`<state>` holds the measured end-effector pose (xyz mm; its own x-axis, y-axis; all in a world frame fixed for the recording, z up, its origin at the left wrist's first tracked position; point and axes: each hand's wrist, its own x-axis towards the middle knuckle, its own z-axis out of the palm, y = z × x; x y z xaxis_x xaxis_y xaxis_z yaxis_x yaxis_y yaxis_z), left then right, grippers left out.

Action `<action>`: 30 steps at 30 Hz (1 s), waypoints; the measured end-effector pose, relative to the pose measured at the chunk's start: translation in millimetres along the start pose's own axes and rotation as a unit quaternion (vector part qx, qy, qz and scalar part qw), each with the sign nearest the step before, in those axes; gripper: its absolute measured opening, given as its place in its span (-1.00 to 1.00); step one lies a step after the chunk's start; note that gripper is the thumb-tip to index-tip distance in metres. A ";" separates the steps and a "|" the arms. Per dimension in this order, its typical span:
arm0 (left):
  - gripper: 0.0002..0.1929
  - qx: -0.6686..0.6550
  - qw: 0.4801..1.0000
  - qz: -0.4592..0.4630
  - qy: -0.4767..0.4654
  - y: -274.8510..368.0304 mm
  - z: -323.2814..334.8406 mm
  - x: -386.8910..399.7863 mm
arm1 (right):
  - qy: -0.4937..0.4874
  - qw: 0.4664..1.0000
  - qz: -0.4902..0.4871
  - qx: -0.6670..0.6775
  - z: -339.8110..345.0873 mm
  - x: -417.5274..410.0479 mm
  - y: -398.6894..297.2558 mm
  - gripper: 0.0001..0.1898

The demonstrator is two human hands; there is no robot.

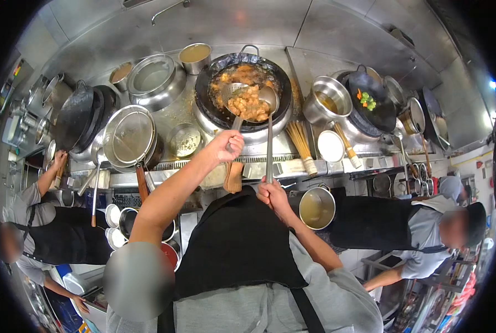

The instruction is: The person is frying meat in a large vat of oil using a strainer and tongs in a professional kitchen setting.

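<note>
In front of me a black wok (202, 98) of dark, bubbling oil sits on a round steel burner ring (284, 127). My left hand (230, 145) grips the short handle of a perforated skimmer (234, 88), held over the wok. Golden-brown fried pieces (249, 104), perhaps battered meat, are heaped in it. The long handle of a metal ladle (269, 145) runs up from my right hand (273, 194), which is closed around its lower end. The ladle's bowl lies against the right side of the heap. More orange-brown bits float in the oil behind.
Steel pots of liquid (195, 58) flank the wok. A round wire strainer (129, 135) stands left, a bamboo brush (301, 145) right. A second wok (371, 104) holds vegetables. Co-workers (69, 233) stand on both sides; the right one (373, 222) is close beside a pot (317, 208).
</note>
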<state>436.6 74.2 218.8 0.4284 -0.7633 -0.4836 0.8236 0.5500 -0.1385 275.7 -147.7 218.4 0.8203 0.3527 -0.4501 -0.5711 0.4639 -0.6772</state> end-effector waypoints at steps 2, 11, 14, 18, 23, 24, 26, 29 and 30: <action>-0.75 -0.018 1.000 0.001 -0.015 -2.6 1.3 2.7 | 0.002 1.000 0.003 0.031 3.5 1.5 0.3 -0.87; -0.87 -0.004 0.988 0.014 -0.152 -18.7 -36.2 -1.0 | 0.109 0.942 -0.111 -0.297 -27.3 -19.6 -46.2 -0.83; -0.92 0.055 0.987 0.033 -0.148 -36.3 -44.5 -13.5 | 0.106 0.955 -0.145 -0.236 -27.6 -26.4 -74.4 -0.80; -0.91 0.101 0.985 0.064 -0.127 -41.0 -30.6 -33.1 | 0.112 0.946 -0.122 -0.277 -5.9 -22.5 -113.4 -0.77; -0.89 0.074 0.985 0.087 -0.129 -30.8 -31.6 -56.4 | 0.058 0.982 -0.059 -0.169 17.0 -11.8 -126.0 -0.75; -0.91 0.083 0.984 0.101 -0.120 -33.2 -32.1 -64.1 | 0.047 0.987 -0.053 -0.146 22.1 -10.1 -122.4 -0.75; -0.89 0.041 0.983 0.116 -0.139 -48.4 -29.1 -86.5 | 0.002 0.999 -0.019 -0.046 33.4 -12.0 -117.4 -0.75; -0.89 0.029 0.977 0.154 -0.146 -69.7 -29.9 -127.6 | -0.121 0.974 0.079 0.174 29.3 -12.5 -93.2 -0.78; -0.87 0.041 0.973 0.167 -0.154 -73.2 -31.4 -145.0 | -0.136 0.968 0.108 0.182 31.8 -12.9 -81.3 -0.77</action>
<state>302.6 155.3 272.0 0.7577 -0.6192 -0.2062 0.6410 0.7654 0.0572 310.6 -164.2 297.8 0.6710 0.6516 -0.3539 -0.7415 0.5937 -0.3125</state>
